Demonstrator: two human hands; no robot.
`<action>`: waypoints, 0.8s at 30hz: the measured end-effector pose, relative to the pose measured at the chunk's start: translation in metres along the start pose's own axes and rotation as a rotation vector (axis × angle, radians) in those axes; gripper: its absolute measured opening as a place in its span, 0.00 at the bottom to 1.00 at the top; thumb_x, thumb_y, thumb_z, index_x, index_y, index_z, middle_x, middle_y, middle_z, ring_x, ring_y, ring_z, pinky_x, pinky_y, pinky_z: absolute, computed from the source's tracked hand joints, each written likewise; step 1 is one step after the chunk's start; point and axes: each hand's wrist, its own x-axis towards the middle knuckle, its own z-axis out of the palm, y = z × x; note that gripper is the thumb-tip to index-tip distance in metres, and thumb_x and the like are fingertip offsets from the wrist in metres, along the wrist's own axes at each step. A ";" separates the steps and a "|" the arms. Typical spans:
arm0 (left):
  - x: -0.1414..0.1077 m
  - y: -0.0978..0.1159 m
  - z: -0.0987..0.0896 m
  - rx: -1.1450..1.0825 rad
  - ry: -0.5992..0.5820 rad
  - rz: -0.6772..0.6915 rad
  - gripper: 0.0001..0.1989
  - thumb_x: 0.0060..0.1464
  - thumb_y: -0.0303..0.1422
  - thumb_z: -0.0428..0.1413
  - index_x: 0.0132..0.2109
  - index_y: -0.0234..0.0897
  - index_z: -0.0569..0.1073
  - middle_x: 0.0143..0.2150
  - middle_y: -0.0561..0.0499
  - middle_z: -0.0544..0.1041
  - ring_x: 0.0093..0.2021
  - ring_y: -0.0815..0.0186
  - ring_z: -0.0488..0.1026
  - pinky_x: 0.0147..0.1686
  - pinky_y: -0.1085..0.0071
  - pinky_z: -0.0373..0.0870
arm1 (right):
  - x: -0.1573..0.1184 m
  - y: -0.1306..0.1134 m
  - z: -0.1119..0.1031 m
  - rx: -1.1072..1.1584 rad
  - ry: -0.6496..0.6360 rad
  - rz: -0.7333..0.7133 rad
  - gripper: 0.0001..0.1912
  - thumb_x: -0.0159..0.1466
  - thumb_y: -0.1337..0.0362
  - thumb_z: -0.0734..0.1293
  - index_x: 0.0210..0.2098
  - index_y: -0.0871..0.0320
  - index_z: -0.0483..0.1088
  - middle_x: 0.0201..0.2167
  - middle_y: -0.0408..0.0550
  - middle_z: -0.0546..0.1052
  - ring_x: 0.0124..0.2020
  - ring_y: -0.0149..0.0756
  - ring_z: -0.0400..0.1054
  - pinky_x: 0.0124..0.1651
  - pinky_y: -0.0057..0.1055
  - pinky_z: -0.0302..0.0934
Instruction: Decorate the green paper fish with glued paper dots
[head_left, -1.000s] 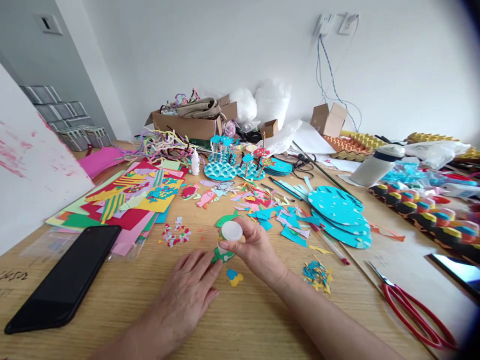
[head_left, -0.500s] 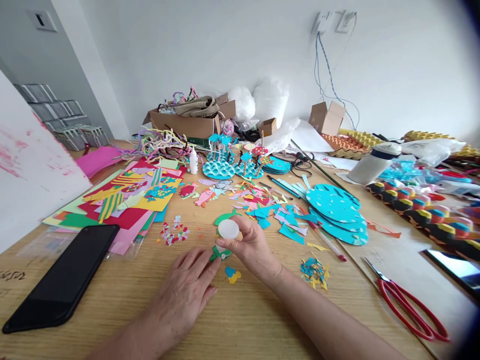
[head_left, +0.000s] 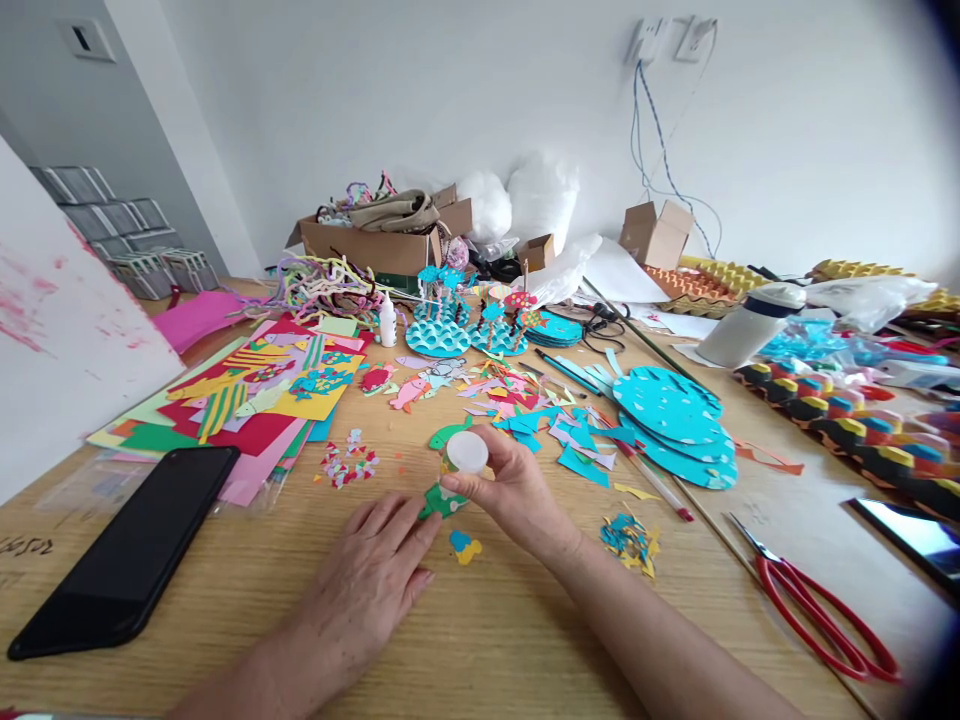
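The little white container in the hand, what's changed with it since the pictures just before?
The white container has shifted a little to the right since the last picture, together with the right hand holding it. Nothing was picked up or let go. The left hand stays with its fingertips at the green paper piece; the scissors and phone haven't moved.

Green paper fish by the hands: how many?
2: far fish beyond the white container in the right hand, near fish at the left hand. More may be hidden.
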 end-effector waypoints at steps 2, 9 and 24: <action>0.000 0.000 0.000 -0.003 -0.005 0.001 0.23 0.50 0.29 0.54 0.55 0.37 0.63 0.54 0.45 0.68 0.51 0.55 0.62 0.48 0.57 0.62 | -0.001 0.000 0.002 0.023 -0.021 0.008 0.12 0.50 0.58 0.69 0.29 0.57 0.66 0.25 0.41 0.68 0.29 0.32 0.61 0.34 0.29 0.57; 0.002 0.000 -0.001 -0.025 -0.002 -0.008 0.22 0.50 0.30 0.55 0.54 0.37 0.64 0.53 0.45 0.68 0.50 0.55 0.62 0.48 0.56 0.62 | 0.001 0.005 0.009 0.022 -0.010 -0.016 0.13 0.50 0.57 0.70 0.29 0.57 0.66 0.25 0.40 0.68 0.29 0.31 0.61 0.33 0.28 0.57; 0.001 0.001 0.000 -0.035 -0.014 -0.047 0.23 0.51 0.31 0.54 0.55 0.41 0.63 0.52 0.45 0.67 0.50 0.56 0.62 0.48 0.56 0.62 | 0.003 0.005 0.011 0.064 -0.021 -0.022 0.13 0.49 0.57 0.70 0.29 0.57 0.66 0.25 0.40 0.68 0.28 0.31 0.61 0.33 0.28 0.58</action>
